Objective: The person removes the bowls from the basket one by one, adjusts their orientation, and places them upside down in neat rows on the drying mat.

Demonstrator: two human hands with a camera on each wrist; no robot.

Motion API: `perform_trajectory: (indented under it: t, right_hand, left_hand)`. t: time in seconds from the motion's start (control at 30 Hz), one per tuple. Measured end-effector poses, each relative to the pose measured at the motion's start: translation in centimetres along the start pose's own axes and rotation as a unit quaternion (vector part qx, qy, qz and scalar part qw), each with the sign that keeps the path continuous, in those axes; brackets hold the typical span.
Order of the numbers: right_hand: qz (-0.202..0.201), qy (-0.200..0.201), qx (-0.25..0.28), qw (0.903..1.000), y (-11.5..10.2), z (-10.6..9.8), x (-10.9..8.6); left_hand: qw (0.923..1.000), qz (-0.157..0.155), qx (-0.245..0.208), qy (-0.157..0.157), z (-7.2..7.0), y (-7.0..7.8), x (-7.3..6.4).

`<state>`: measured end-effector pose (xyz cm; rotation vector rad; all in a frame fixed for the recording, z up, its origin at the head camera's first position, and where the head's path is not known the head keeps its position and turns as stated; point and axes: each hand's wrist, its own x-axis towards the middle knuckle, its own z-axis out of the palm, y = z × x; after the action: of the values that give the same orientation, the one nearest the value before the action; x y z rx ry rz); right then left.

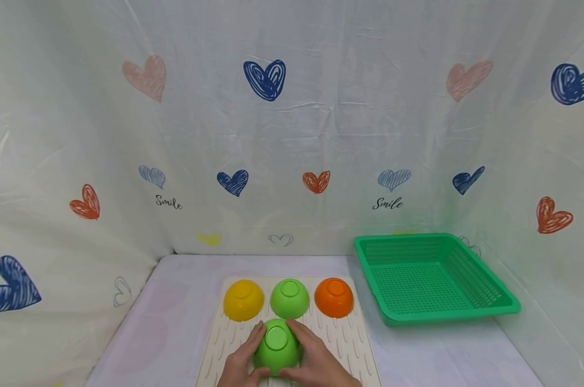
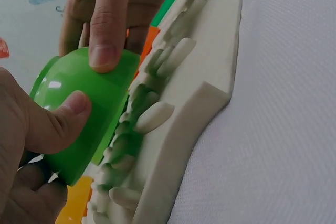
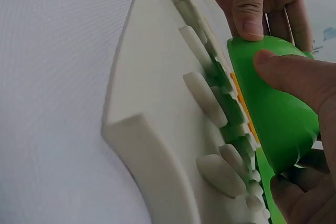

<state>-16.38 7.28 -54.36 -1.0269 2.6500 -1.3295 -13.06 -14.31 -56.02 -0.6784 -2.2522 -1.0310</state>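
Note:
An upside-down green bowl (image 1: 276, 352) is gripped between both hands, close over the front half of a cream drying mat (image 1: 337, 352) with raised ridges. My left hand (image 1: 242, 360) curls round its left side, thumb in front and fingers toward the back. On the opposite side my right hand (image 1: 318, 361) holds it the same way. Both thumbs press the bowl's outer wall in the left wrist view, where the bowl (image 2: 79, 114) shows its rim near the ridges. Behind it on the mat, a yellow bowl (image 1: 243, 301), a second green bowl (image 1: 290, 299) and an orange bowl (image 1: 334, 298) stand upside down in a row.
A green plastic basket (image 1: 391, 317) with perforated walls stands to the right of the mat, with nothing in it. The table wears a pale cloth (image 1: 151, 322). A white sheet (image 1: 292, 140) printed with hearts hangs at the back and sides.

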Motion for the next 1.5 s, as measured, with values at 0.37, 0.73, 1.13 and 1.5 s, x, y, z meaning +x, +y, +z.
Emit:
perform_trajectory:
  t: [0.37, 0.73, 1.13, 1.5]
  right_hand:
    - [-0.034, -0.022, 0.013, 0.9991, -0.3, 1.4, 1.1]
    - [-0.050, -0.051, 0.010, 0.9974, -1.0, 2.8, 2.3]
    - [-0.038, -0.055, -0.013, 0.9977, -1.4, 4.1, 3.1]
    - [-0.041, -0.065, 0.003, 0.9971, -2.0, 4.7, 4.2]
  left_hand:
    - [0.9994, -0.023, 0.025, 0.005, -1.2, -1.2, -1.3]
    - [0.9961, -0.074, 0.049, -0.006, -3.1, -1.9, -2.4]
    - [0.9938, -0.092, 0.061, -0.013, -4.5, -2.6, -2.8]
    - [0.9932, -0.105, 0.045, -0.021, -5.7, -2.7, -2.6]
